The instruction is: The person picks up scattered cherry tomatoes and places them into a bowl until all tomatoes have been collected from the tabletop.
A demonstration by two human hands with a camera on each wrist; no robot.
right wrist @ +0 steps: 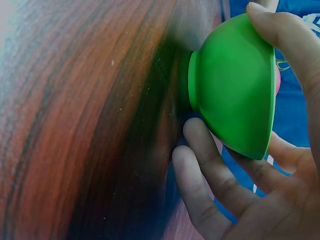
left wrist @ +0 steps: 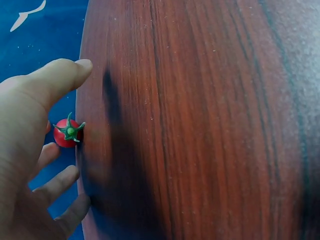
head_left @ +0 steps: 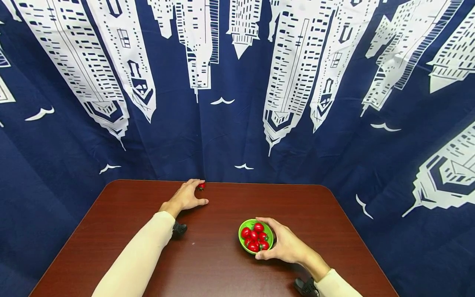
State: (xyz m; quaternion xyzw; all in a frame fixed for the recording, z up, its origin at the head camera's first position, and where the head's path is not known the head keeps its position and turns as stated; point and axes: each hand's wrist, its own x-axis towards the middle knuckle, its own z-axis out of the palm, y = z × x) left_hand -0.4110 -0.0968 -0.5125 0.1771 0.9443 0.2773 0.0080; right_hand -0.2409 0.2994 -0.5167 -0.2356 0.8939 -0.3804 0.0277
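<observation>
At the table's far edge lies a small cherry tomato (head_left: 201, 187) with a green stem star, also seen as a red tomato (left wrist: 69, 132) in the left wrist view. My left hand (head_left: 186, 196) reaches over to it, thumb and fingers spread on either side, with the index fingertip partly hidden behind it. My right hand (head_left: 283, 242) grips a green bowl (head_left: 240, 239) by its rim, thumb on the near side and fingers on the far side. Several red cherry tomatoes (head_left: 254, 236) fill the bowl. The right wrist view shows the bowl's footed outside (right wrist: 230, 80).
The brown wood-grain table (head_left: 211, 272) has rounded far corners. Behind it hangs a dark blue cloth (head_left: 174, 140) printed with white buildings and birds. A black wrist device (head_left: 179, 229) sits under the left forearm, another black device (head_left: 306, 286) at the right wrist.
</observation>
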